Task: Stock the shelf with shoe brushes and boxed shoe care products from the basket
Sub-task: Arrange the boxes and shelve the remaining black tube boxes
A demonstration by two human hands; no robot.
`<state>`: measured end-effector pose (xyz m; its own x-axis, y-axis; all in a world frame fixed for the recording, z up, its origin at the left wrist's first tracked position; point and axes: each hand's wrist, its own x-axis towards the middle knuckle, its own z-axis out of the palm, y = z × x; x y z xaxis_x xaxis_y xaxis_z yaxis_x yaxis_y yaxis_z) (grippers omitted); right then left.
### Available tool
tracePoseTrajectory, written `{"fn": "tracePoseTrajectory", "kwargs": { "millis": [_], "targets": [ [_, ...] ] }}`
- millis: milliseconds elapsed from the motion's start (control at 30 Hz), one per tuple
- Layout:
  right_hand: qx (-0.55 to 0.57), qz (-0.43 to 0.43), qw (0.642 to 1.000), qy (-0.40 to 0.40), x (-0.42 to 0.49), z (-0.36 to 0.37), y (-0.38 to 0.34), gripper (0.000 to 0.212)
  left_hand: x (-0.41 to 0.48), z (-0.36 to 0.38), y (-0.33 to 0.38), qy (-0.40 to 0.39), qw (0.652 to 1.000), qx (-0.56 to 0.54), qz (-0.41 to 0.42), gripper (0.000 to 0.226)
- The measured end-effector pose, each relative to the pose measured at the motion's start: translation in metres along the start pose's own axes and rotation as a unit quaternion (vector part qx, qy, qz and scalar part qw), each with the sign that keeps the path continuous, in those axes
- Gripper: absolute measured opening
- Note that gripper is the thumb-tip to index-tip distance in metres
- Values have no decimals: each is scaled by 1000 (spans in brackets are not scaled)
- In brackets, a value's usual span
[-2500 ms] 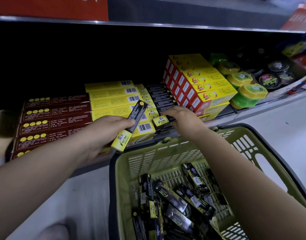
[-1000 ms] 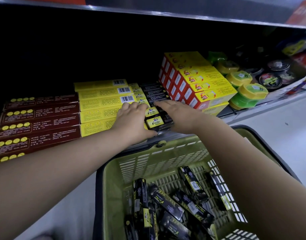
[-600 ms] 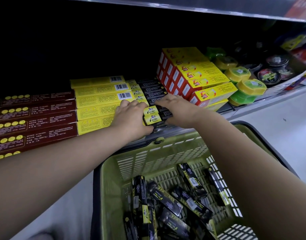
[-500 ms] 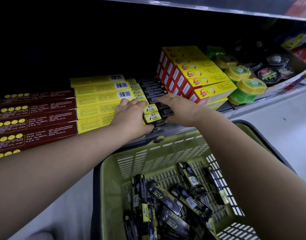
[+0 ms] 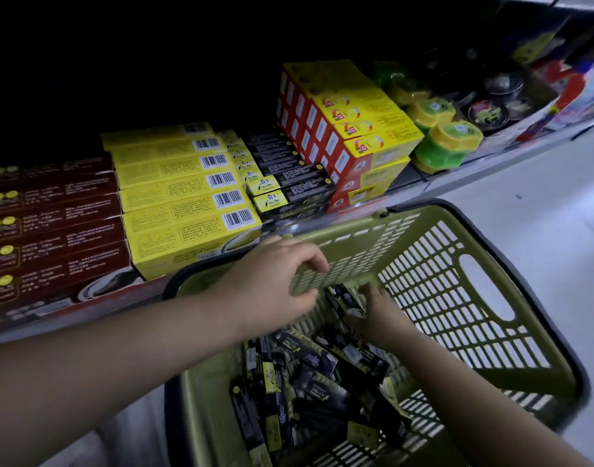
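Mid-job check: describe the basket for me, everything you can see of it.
The basket is olive-green plastic with slotted, lattice-like walls, a dark rim and an oval handle cutout in its right wall. It sits just below the shelf's front edge and holds a loose heap of black-and-yellow boxes. The left hand hovers open over its far-left corner. The right hand reaches inside to a box by the far wall, grip unclear.

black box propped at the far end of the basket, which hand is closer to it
Right. The right hand has its fingers on the black box inside the basket; the left hand hovers apart, up and left of it, by the far rim.
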<state>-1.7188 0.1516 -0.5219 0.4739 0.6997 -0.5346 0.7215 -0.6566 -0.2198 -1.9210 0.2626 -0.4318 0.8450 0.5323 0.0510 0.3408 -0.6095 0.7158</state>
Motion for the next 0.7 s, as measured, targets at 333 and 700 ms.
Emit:
{"fn": "tracePoseTrajectory", "kwargs": {
  "millis": [333,700],
  "targets": [
    [315,107,933,-139,-13,-4,16,45,-13,26,-2,-145,972,-144,-118,14],
    [532,-57,778,-330,-60,-17,-16,22,-15,45,-8,-122,740,-536,-388,89]
  ]
}}
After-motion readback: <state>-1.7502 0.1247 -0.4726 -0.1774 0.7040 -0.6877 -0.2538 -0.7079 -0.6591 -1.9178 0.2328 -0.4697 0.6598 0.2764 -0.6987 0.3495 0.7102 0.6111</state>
